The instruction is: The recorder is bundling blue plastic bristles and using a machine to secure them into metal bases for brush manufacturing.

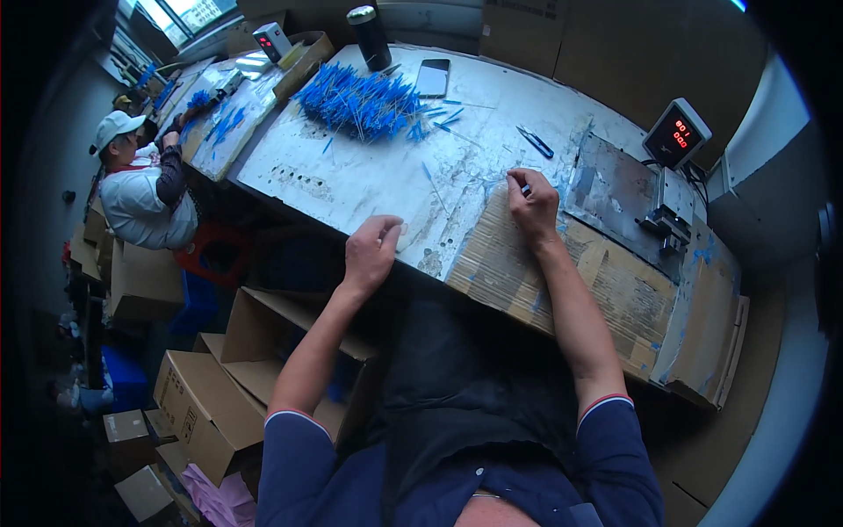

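Note:
Over the front edge of the white worktable [351, 189], my left hand [369, 256] is closed, thumb and forefinger pressed together. Anything between those fingertips is too small to make out. My right hand [533, 206] is also closed in a pinch, above the corrugated cardboard sheet [500, 255]; what it holds, if anything, cannot be made out. Between the hands, farther back, lies a thin strip with a blue end [428, 173]. A big pile of blue-ended thin strips [360, 101] spreads across the back left. Small blue-handled snips [536, 142] rest beyond my right hand.
A metal plate with a small clamp-like fixture [665, 230] sits at the right, near a box with a red digital display [676, 133]. A phone [433, 77] and a dark bottle [369, 39] stand behind. Cardboard boxes [206, 400] fill the lower left; a co-worker [145, 189] works beyond.

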The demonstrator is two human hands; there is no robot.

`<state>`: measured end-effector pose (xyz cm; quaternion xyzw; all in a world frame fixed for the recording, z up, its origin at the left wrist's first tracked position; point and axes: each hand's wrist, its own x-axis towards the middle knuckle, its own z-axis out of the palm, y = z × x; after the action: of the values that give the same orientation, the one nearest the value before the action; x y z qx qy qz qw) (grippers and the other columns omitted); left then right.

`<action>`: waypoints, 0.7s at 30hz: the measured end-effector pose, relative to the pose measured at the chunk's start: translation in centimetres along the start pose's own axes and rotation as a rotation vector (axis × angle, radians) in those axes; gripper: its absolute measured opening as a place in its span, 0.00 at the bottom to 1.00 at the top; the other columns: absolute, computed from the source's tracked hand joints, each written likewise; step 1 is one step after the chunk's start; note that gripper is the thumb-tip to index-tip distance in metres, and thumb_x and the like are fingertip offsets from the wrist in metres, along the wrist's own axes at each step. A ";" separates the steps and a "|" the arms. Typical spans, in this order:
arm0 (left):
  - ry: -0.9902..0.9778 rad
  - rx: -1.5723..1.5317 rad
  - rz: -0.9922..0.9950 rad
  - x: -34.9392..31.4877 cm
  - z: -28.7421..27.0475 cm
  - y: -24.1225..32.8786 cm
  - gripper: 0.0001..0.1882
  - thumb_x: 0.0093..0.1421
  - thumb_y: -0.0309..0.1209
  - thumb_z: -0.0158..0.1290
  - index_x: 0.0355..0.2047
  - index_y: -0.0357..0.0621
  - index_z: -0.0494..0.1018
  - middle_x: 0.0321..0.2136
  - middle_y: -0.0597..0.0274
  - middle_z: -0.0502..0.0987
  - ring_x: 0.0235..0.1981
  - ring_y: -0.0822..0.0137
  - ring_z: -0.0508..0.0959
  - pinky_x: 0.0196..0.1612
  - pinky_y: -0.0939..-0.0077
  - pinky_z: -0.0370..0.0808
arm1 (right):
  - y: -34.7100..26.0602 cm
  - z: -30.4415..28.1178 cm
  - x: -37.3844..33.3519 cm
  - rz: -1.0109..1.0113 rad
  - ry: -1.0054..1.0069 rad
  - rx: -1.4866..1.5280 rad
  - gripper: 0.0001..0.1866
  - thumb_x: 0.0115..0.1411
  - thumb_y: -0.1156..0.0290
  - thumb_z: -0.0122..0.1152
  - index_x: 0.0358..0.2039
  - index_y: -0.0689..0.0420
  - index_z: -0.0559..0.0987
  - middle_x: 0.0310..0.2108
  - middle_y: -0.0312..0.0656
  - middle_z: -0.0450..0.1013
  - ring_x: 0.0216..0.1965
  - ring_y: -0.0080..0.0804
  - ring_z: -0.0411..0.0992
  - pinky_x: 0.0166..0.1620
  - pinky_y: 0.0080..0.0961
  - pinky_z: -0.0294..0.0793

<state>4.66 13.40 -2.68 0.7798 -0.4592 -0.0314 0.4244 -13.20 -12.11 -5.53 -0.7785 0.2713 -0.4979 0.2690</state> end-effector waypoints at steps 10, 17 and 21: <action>-0.208 0.699 -0.097 9.9 8.6 4.6 0.17 0.63 0.42 0.57 0.37 0.39 0.78 0.40 0.47 0.82 0.43 0.45 0.82 0.49 0.51 0.76 | 0.8 -0.1 0.2 0.108 -0.075 0.110 0.03 0.59 0.73 0.63 0.33 0.55 0.83 0.29 0.46 0.80 0.31 0.44 0.81 0.35 0.34 0.79; -0.247 0.823 -0.063 9.9 8.9 2.7 0.11 0.63 0.32 0.54 0.41 0.37 0.74 0.40 0.44 0.80 0.41 0.46 0.82 0.47 0.51 0.77 | 0.1 0.2 -0.2 0.074 -0.129 0.124 0.04 0.59 0.71 0.63 0.33 0.55 0.83 0.31 0.48 0.81 0.33 0.48 0.81 0.38 0.39 0.79; -0.002 0.810 0.098 8.9 8.6 1.7 0.08 0.65 0.27 0.51 0.42 0.37 0.70 0.35 0.46 0.80 0.36 0.44 0.81 0.44 0.52 0.77 | -1.1 0.8 -0.5 0.107 -0.200 0.223 0.05 0.60 0.70 0.63 0.32 0.56 0.84 0.31 0.50 0.81 0.34 0.50 0.80 0.39 0.39 0.79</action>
<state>4.89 0.98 -3.98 0.8610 -0.4716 0.1713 0.0835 -12.49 -10.86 -5.34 -0.7739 0.2274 -0.4299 0.4055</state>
